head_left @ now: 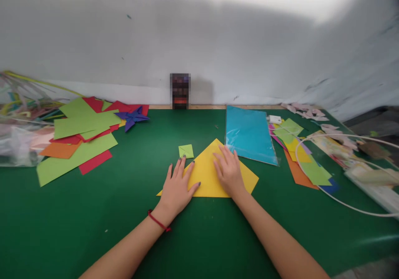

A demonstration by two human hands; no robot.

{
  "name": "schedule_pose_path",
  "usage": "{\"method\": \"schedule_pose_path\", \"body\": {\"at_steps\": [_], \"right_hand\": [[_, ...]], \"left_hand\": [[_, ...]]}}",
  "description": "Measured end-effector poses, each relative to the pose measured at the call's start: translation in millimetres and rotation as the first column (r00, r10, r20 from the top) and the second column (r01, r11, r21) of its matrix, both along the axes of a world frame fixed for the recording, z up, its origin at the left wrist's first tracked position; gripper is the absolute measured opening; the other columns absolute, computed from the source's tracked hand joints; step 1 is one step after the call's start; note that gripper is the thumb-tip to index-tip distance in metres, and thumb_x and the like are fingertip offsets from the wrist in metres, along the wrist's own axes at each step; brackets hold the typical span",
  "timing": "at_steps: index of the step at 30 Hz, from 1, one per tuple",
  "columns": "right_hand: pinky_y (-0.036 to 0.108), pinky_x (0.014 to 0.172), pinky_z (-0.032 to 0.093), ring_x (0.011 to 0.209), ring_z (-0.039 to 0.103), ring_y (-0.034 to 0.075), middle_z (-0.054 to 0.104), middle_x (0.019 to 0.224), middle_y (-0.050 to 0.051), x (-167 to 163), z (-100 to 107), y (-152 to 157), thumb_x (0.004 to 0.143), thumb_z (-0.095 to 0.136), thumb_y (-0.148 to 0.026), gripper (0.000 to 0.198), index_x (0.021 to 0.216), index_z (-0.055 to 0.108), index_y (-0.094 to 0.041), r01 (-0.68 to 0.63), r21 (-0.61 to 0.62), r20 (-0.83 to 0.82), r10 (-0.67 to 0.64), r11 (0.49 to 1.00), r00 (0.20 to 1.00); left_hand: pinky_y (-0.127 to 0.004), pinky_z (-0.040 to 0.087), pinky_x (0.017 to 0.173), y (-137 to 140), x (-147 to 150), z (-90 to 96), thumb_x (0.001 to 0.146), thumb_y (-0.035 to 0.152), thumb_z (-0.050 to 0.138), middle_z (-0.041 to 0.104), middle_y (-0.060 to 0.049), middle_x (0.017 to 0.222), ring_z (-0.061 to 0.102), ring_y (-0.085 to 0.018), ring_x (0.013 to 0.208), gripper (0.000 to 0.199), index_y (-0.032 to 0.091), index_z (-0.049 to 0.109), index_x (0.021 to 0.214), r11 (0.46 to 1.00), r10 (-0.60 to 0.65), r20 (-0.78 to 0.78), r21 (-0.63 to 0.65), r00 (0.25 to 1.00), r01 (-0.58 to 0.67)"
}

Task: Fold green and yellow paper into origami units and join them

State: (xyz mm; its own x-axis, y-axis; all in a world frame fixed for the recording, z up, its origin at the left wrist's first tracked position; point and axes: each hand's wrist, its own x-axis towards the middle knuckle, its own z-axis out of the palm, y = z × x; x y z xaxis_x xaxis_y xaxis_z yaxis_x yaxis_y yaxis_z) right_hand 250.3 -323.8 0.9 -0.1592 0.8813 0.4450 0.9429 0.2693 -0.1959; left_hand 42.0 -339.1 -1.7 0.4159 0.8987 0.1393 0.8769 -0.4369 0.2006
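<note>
Counted: one left hand, one right hand, one red bracelet, one yellow sheet, one folded green square, one purple star, one blue packet.

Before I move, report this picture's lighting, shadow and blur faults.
Head view: glare whitens the top of the wall; head view: a soft shadow falls right of the pixelated dark object; head view: a pale sheen marks the table at lower right; head view: the plastic bag at far left looks smeared, the yellow paper fairly crisp.

And there's the pale, scuffed wall rising behind a green table, bright light washing its upper right!
</note>
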Motion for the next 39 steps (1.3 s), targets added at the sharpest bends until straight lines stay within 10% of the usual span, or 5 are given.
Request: {"method": "schedule_pose_path", "body": {"at_steps": [6, 17, 24, 31, 39], "right_hand": [[0.061, 0.104, 0.015, 0.136, 0.017, 0.031, 0.024, 0.148, 0.01, 43.2, -5.9, 2.3, 0.092, 0.021, -0.048, 0.059, 0.14, 0.03, -0.014, 0.437, -0.336, -0.006, -0.466, 0.834, 0.885], [0.064, 0.103, 0.007, 0.136, 0.012, 0.034, 0.02, 0.149, 0.009, 64.6, -1.7, 9.5, 0.09, 0.02, -0.049, 0.063, 0.14, 0.031, -0.013, 0.532, -0.434, -0.027, -0.601, 0.727, 0.799], [0.053, 0.104, 0.018, 0.127, 0.035, 0.033, 0.047, 0.133, 0.017, 64.3, 9.8, 10.8, 0.084, 0.038, -0.052, 0.052, 0.106, 0.065, -0.013, 0.364, -0.262, -0.531, -0.448, 0.894, 0.72], [0.035, 0.064, 0.05, 0.068, 0.064, 0.021, 0.069, 0.087, 0.016, 94.3, 27.2, -7.7, 0.086, 0.014, -0.062, 0.072, 0.099, 0.063, -0.011, 0.367, -0.281, -0.71, -0.45, 0.887, 0.542], [0.033, 0.057, 0.053, 0.085, 0.067, 0.027, 0.07, 0.096, 0.016, 88.9, 50.4, -29.7, 0.08, 0.009, -0.073, 0.082, 0.111, 0.059, -0.016, -0.608, -0.45, -0.871, -0.471, 0.653, 0.139]], "left_hand": [[-0.054, 0.016, 0.108, -10.5, -0.2, 7.6, 0.086, 0.051, 0.04, 0.014, -0.014, 0.151, 0.02, -0.03, 0.136, 0.063, 0.024, 0.024, 0.141, 0.988, -0.146, 0.022, 0.055, 0.989, 0.145], [-0.042, 0.045, 0.093, -35.4, -10.8, 14.5, 0.09, 0.032, 0.044, 0.06, -0.014, 0.116, 0.058, -0.024, 0.107, 0.027, 0.015, 0.058, 0.107, 0.894, -0.408, -0.004, 0.2, 0.913, 0.401], [-0.034, 0.053, 0.082, -38.3, -16.0, 14.3, 0.088, 0.011, 0.043, 0.067, -0.012, 0.105, 0.064, -0.021, 0.095, 0.024, 0.011, 0.056, 0.109, 0.834, -0.483, 0.001, 0.304, 0.876, 0.46], [-0.031, 0.053, 0.082, -44.3, -28.9, 29.4, 0.087, 0.006, 0.045, 0.065, -0.01, 0.113, 0.064, -0.018, 0.098, 0.039, 0.015, 0.048, 0.125, 0.831, -0.305, 0.211, 0.535, 0.929, 0.151], [-0.035, 0.048, 0.094, -50.3, -30.9, 40.0, 0.085, 0.008, 0.051, 0.063, -0.009, 0.117, 0.055, -0.018, 0.113, 0.037, 0.012, 0.051, 0.121, 0.692, -0.536, 0.138, 0.637, 0.833, 0.34]]}}
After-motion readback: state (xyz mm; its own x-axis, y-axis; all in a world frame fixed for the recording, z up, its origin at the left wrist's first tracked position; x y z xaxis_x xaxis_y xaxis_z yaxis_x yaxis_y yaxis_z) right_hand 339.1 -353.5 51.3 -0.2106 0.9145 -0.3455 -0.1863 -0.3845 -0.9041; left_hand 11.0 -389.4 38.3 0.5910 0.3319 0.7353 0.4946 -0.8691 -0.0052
